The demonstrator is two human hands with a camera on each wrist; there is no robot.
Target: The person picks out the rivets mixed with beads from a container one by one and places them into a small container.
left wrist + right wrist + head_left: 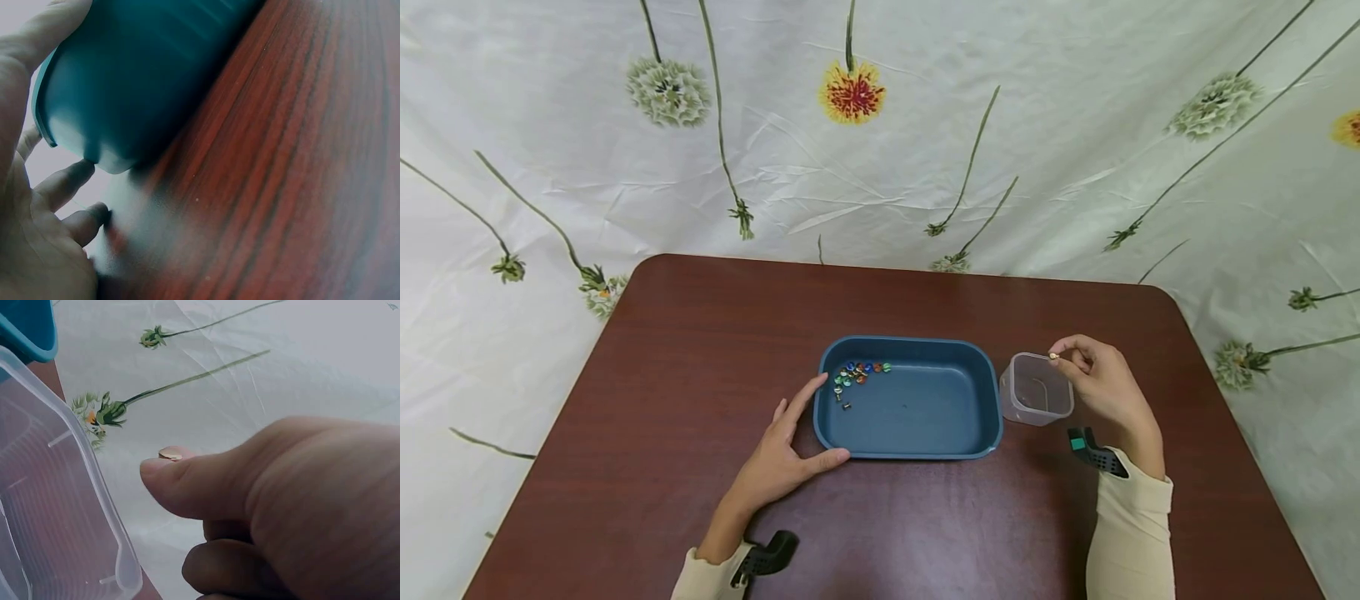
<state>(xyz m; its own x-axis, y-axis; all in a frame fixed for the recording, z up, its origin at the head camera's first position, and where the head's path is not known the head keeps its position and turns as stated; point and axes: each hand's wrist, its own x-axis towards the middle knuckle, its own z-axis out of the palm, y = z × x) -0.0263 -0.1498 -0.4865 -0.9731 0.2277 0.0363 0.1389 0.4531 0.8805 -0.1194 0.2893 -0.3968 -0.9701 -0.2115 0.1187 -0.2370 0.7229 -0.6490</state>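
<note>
On the table sits a blue tray (917, 417) with several small shiny beads (859, 372) in green, blue, orange and gold gathered toward its left end. My left hand (778, 458) touches the tray's left end with spread fingers, its thumb at the near left corner. Between thumb and index finger, my right hand (1097, 379) pinches a tiny gold-coloured bead (169, 453); its exact shape is mostly hidden by the fingertips. That hand is beside and above the far right rim of a clear plastic container (1037, 412), which stands just right of the tray.
The reddish-brown wooden table (715, 333) extends around the tray and container. Beyond it lies a white cloth (880, 183) printed with flowers. Each wrist wears a black strap device, the right device (1097, 454) being close to the container's near side.
</note>
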